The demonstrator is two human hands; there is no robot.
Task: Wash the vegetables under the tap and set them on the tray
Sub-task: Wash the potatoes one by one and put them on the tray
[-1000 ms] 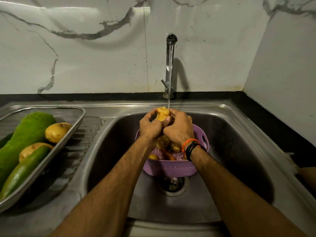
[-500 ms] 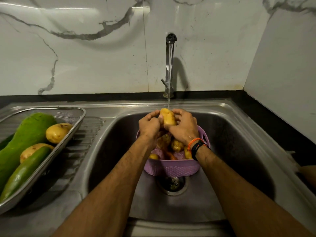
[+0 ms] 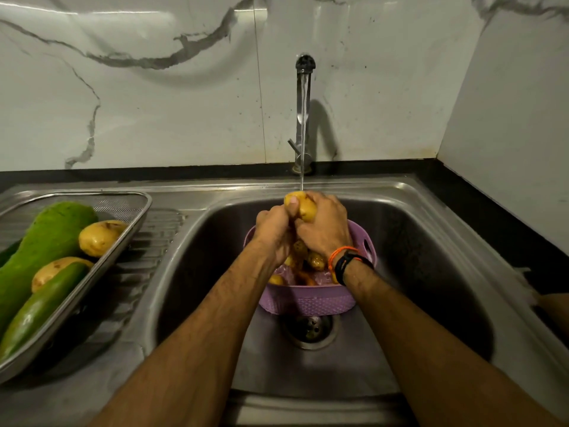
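Meanwhile both hands gripped one potato (image 3: 303, 208) under the tap (image 3: 303, 112), stream hitting its top end. Left hand (image 3: 274, 231) had fingers clenched round the potato's near-left side, thumb on its upper end; right hand (image 3: 326, 226) wrapped over its right side. Versus half a second ago the potato was turned in the grip and the right hand covered more of it, so this read as mid-scrub, rotating it under the water. Hands sat above the purple basket (image 3: 308, 298), which stood in the sink (image 3: 431, 272) over the drain; more unwashed potatoes (image 3: 315, 260) and something orange lay in it, partly hidden by the wrists. Tray (image 3: 129, 223) stood on the drainboard at the sink's left edge, already holding two potatoes, a large green gourd (image 3: 46, 235) and a smaller green vegetable (image 3: 40, 306). Judgement: the task was partway through, this potato was near ready for the tray, and several remained in the basket. Wet skin could slip.
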